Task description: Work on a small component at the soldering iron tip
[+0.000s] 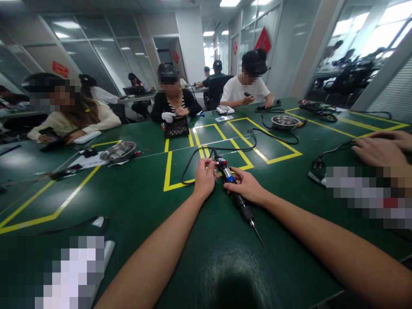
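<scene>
An electric screwdriver point(239, 200) lies slantwise before me, its thin bit pointing down and right toward me. Its body is black with a silver and blue band. Around the middle of the body my right hand point(246, 184) is closed, thumb and fingers on the band. My left hand point(206, 177) pinches at the rear end, beside a small red part; what exactly sits between the fingertips is partly hidden. From that end a black cord point(184, 171) loops over the green table point(277, 231).
Yellow tape point(167, 171) marks rectangles on the table. Metal bowls stand left point(118, 151) and back right point(285, 122). A black parts tray point(176, 128) lies ahead, by a co-worker. Another person's hands point(383, 148) rest at the right edge, near a plug point(318, 163).
</scene>
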`<action>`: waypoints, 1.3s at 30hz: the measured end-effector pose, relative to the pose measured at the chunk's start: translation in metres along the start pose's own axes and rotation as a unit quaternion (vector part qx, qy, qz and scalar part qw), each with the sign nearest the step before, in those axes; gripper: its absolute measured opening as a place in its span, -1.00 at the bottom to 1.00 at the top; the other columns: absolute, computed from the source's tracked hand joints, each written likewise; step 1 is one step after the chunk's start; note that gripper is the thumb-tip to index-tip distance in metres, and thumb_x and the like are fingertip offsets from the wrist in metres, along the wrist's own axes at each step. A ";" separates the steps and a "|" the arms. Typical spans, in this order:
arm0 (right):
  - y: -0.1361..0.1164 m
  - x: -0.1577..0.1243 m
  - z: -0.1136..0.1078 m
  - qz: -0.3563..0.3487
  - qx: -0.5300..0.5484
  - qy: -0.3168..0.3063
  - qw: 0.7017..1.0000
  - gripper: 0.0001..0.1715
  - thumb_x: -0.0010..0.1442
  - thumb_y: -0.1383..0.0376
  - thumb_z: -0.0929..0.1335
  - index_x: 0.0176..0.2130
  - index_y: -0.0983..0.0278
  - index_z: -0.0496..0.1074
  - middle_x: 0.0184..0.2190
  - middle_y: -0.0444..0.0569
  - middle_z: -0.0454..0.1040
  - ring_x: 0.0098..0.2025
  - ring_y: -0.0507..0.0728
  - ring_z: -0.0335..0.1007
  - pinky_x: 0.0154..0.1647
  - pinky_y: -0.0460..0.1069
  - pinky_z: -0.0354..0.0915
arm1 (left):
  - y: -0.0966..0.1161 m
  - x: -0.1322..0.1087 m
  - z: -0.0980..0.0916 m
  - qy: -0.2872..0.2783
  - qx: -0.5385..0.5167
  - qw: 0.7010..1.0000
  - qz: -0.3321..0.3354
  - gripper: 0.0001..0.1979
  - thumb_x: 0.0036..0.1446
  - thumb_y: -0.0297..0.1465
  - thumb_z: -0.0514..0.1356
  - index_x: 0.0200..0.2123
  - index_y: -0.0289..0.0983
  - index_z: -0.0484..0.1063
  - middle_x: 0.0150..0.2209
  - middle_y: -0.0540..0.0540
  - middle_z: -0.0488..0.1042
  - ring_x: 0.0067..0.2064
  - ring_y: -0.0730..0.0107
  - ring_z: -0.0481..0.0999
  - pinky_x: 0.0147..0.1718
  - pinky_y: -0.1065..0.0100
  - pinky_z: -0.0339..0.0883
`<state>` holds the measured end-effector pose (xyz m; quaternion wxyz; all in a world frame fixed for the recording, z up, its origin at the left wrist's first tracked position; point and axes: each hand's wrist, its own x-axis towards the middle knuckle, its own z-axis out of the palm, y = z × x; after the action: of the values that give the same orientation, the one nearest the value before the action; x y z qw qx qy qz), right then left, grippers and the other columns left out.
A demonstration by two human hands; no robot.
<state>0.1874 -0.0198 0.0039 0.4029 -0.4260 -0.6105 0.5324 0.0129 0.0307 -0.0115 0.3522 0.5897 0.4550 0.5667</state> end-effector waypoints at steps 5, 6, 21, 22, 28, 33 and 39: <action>-0.002 -0.001 0.000 0.002 0.004 -0.004 1.000 -0.14 0.07 0.28 0.50 0.28 0.36 0.23 -0.28 -0.06 0.53 -0.38 0.09 0.54 -0.37 -0.05 0.43 | 0.001 0.000 0.000 -0.007 0.010 1.000 -0.004 -0.79 0.35 -0.19 0.09 -0.17 -0.22 0.25 -0.45 0.06 0.42 -0.56 0.47 0.43 -0.56 0.43 0.28; -0.002 -0.001 0.000 0.000 0.005 -0.006 1.000 -0.16 0.07 0.28 0.50 0.27 0.35 0.24 -0.29 -0.06 0.53 -0.38 0.09 0.54 -0.37 -0.04 0.43 | 0.000 0.000 0.000 -0.009 0.011 1.000 -0.005 -0.79 0.35 -0.19 0.08 -0.17 -0.21 0.25 -0.46 0.07 0.41 -0.56 0.46 0.43 -0.56 0.43 0.28; 0.004 0.001 -0.002 -0.025 -0.040 -0.008 0.999 -0.24 0.11 0.26 0.48 0.25 0.29 0.29 -0.30 -0.10 0.54 -0.38 0.09 0.54 -0.35 -0.05 0.42 | -0.005 0.006 0.000 -0.019 0.016 1.000 -0.014 -0.76 0.36 -0.14 0.05 -0.18 -0.20 0.23 -0.48 0.08 0.41 -0.59 0.47 0.41 -0.60 0.45 0.24; 0.004 0.001 -0.002 -0.025 -0.045 -0.004 0.999 -0.24 0.11 0.26 0.48 0.25 0.30 0.29 -0.30 -0.10 0.54 -0.38 0.09 0.54 -0.35 -0.05 0.42 | -0.006 0.006 0.000 -0.020 0.015 1.000 -0.014 -0.76 0.36 -0.14 0.05 -0.18 -0.20 0.23 -0.47 0.07 0.41 -0.58 0.47 0.41 -0.59 0.45 0.24; 0.002 0.000 -0.002 -0.028 -0.046 -0.003 0.999 -0.28 0.10 0.25 0.48 0.21 0.31 0.33 -0.31 -0.10 0.55 -0.38 0.10 0.54 -0.36 -0.05 0.42 | -0.009 0.006 -0.002 -0.022 0.006 1.000 0.008 -0.76 0.35 -0.16 0.07 -0.10 -0.21 0.27 -0.44 0.05 0.45 -0.56 0.47 0.44 -0.56 0.44 0.27; 0.004 0.002 -0.002 -0.028 -0.056 0.001 0.998 -0.25 0.10 0.25 0.49 0.24 0.30 0.31 -0.31 -0.09 0.55 -0.38 0.10 0.54 -0.36 -0.05 0.41 | -0.004 0.004 -0.002 -0.021 0.025 0.999 0.019 -0.81 0.37 -0.21 0.05 -0.11 -0.20 0.29 -0.51 0.06 0.43 -0.58 0.43 0.41 -0.55 0.42 0.27; 0.004 0.001 -0.002 -0.024 -0.048 -0.003 0.999 -0.23 0.10 0.26 0.49 0.25 0.32 0.29 -0.30 -0.07 0.56 -0.37 0.11 0.56 -0.35 -0.04 0.42 | 0.000 0.003 -0.001 -0.017 0.040 0.999 0.008 -0.82 0.37 -0.23 0.04 -0.13 -0.21 0.27 -0.55 0.06 0.43 -0.58 0.40 0.41 -0.53 0.39 0.29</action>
<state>0.1897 -0.0178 0.0006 0.3926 -0.4283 -0.6465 0.4944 0.0122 0.0329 -0.0103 0.3321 0.6165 0.4662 0.5406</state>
